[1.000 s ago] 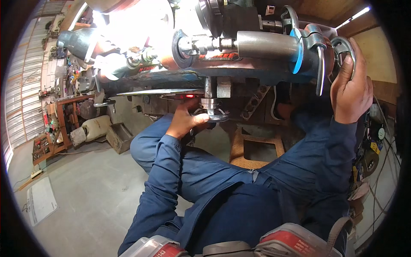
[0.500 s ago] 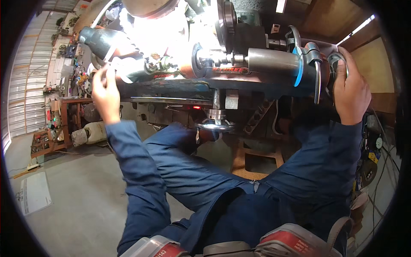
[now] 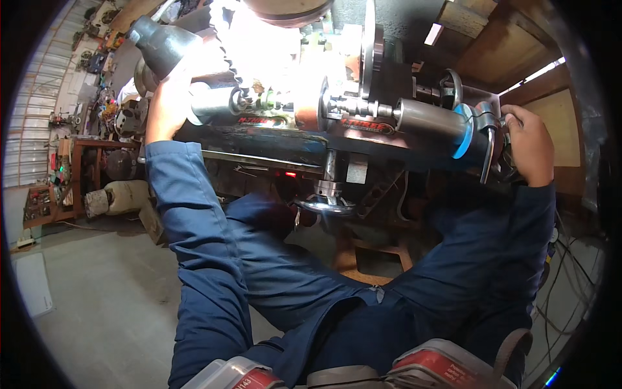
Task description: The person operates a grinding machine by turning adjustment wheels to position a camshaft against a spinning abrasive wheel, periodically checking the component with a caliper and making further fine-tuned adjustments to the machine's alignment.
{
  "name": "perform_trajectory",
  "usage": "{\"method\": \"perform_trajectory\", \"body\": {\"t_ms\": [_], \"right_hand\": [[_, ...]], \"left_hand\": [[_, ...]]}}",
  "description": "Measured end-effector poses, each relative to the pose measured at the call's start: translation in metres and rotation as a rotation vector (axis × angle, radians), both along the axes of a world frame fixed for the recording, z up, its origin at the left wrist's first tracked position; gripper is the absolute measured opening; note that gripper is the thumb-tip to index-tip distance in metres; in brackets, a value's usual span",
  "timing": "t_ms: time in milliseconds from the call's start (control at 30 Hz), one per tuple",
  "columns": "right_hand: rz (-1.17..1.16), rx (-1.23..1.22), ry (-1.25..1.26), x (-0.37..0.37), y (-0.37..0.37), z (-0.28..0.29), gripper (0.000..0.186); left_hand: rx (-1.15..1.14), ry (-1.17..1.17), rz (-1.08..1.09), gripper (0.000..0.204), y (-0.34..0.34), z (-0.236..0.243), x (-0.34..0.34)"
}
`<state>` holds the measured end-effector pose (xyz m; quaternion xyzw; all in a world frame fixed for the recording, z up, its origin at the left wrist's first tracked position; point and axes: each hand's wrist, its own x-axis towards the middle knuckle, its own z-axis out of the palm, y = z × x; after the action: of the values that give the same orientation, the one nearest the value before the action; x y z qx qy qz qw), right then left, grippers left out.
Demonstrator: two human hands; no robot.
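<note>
A lathe-like grinding machine with a dark bed (image 3: 272, 139) stretches across in front of me. My left hand (image 3: 170, 104) is raised at the black lamp shade (image 3: 165, 48), beside a grey metal cylinder (image 3: 210, 105); strong glare washes out its fingers. My right hand (image 3: 532, 148) is closed round a handwheel (image 3: 507, 162) at the machine's right end. Next to it are a clamp lever (image 3: 488, 155), a blue ring (image 3: 464, 131) and a thick steel sleeve (image 3: 427, 122). A small stepped metal shaft (image 3: 355, 107) sits between the sleeve and a round flange (image 3: 322, 107).
A chrome handwheel (image 3: 324, 205) hangs below the bed, above my knees. Under it stands a wooden stool-like frame (image 3: 376, 262). At left are a cluttered bench (image 3: 78, 146) and a pale gas cylinder (image 3: 120, 196). Cables (image 3: 564, 285) trail at right.
My left hand has moved up from the grey cylinder toward the lamp shade. My right hand stays at the end handwheel with its fingers shifted. The view has shifted slightly.
</note>
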<state>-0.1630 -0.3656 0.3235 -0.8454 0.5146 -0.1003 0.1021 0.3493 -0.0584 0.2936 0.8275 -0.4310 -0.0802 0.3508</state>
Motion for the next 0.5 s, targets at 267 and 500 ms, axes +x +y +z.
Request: {"method": "perform_trajectory", "body": {"t_ms": [267, 500], "right_hand": [[0.182, 0.403, -0.025, 0.001, -0.052, -0.011, 0.032], [0.031, -0.059, -0.034, -0.004, 0.003, -0.010, 0.034]], "left_hand": [[-0.123, -0.133, -0.049, 0.026, 0.002, -0.003, 0.002], [0.048, -0.316, -0.001, 0.024, 0.005, -0.002, 0.005]]}}
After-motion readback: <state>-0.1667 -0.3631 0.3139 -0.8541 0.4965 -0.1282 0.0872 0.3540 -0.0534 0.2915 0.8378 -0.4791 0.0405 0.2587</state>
